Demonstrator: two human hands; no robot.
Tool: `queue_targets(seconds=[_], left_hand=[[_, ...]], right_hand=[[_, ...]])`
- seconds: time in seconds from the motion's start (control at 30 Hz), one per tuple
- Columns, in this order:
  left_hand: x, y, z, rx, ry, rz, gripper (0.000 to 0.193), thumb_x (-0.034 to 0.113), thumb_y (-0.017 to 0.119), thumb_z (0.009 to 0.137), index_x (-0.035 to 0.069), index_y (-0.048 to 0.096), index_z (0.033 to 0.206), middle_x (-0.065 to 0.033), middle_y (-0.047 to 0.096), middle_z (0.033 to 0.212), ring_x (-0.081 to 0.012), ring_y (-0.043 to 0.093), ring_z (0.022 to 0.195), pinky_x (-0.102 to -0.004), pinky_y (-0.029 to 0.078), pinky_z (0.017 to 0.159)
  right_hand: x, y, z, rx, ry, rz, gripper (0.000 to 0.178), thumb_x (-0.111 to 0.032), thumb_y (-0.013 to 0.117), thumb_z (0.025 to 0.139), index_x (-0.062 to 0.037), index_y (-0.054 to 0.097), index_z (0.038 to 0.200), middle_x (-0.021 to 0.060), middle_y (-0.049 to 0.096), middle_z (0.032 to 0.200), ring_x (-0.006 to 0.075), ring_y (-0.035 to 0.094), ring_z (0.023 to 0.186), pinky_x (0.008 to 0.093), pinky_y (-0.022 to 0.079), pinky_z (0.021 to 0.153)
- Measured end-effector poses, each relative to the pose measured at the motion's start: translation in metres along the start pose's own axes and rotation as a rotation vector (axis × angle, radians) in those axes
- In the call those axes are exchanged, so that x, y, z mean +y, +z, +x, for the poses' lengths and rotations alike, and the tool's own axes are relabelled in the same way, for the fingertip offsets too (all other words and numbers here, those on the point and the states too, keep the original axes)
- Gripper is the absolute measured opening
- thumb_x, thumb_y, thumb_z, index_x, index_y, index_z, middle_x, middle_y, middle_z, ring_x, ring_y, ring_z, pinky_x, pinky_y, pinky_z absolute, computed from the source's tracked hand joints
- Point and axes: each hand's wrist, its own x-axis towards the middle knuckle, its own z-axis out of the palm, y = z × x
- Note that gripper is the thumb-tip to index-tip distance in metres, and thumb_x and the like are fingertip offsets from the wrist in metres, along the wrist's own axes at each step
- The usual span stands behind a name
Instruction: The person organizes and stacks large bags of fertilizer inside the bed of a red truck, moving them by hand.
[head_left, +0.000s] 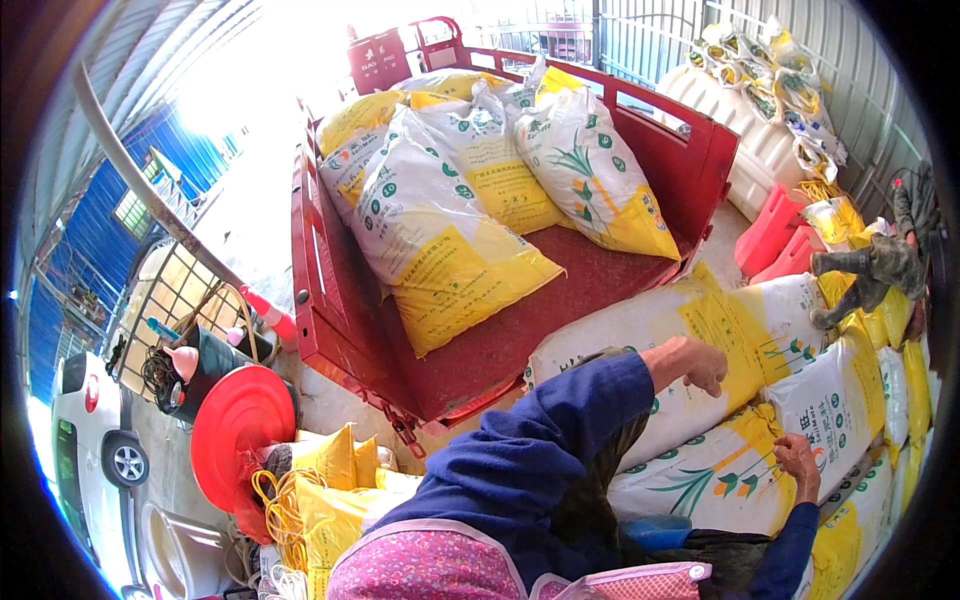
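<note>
My left hand [690, 366] reaches across at the end of a blue sleeve, its fingers curled in. It is over a large white and yellow woven sack [640, 330] lying beside the cart's open end. Lower right, my right hand [797, 462] is closed beside the edges of two more sacks: a white one with a yellow end [830, 400] and one with printed orange flowers [700, 485]. What either hand holds, if anything, is hidden. Several full sacks stand and lean in the red cart bed [590, 250], among them a white and yellow sack [440, 240] at its front left.
A red round lid [243, 435] and yellow packs with cord [330, 490] are at lower left. Red plastic containers [775, 235], a boot [845, 262] and a large pale tank [725, 125] stand to the right. A white car [88, 480] is at far left.
</note>
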Motion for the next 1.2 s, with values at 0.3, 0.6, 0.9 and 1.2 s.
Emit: queue_targets(seconds=[0.3,0.6,0.9,1.2], left_hand=[[-0.001,0.001,0.003,-0.009,-0.012,0.010,0.038,0.036,0.059,0.085,0.000,0.066,0.093,-0.0116,0.066,0.083,-0.0242,0.064,0.072,-0.0403,0.049,0.062],[0.004,-0.002,-0.003,-0.018,-0.008,0.015,0.037,0.037,0.058,0.084,0.000,0.066,0.088,-0.0111,0.066,0.078,-0.0238,0.063,0.070,-0.0414,0.048,0.060],[0.003,-0.002,-0.006,-0.009,-0.005,0.004,0.037,0.036,0.058,0.084,0.000,0.065,0.086,-0.0111,0.065,0.075,-0.0233,0.063,0.069,-0.0409,0.048,0.060],[0.002,-0.002,-0.005,-0.017,-0.009,-0.001,0.038,0.036,0.059,0.085,-0.001,0.065,0.087,-0.0113,0.065,0.078,-0.0239,0.064,0.071,-0.0404,0.049,0.061]], right_hand=[[-0.003,0.001,-0.003,0.045,0.018,-0.014,0.038,-0.017,0.055,0.075,0.0061,0.065,0.103,0.0207,0.066,0.098,0.0263,0.066,0.078,0.0337,0.056,0.065],[-0.008,-0.001,-0.006,-0.017,0.011,0.010,0.032,-0.014,0.056,0.081,0.0070,0.061,0.105,0.0127,0.065,0.085,0.0174,0.061,0.069,0.0288,0.052,0.059],[-0.003,0.001,-0.002,-0.026,0.008,0.034,0.032,-0.013,0.056,0.080,0.0072,0.061,0.105,0.0129,0.065,0.086,0.0177,0.062,0.068,0.0293,0.052,0.059],[-0.008,0.002,-0.007,0.020,0.004,0.018,0.033,-0.012,0.056,0.080,0.0071,0.061,0.106,0.0145,0.066,0.089,0.0188,0.063,0.070,0.0289,0.053,0.060]])
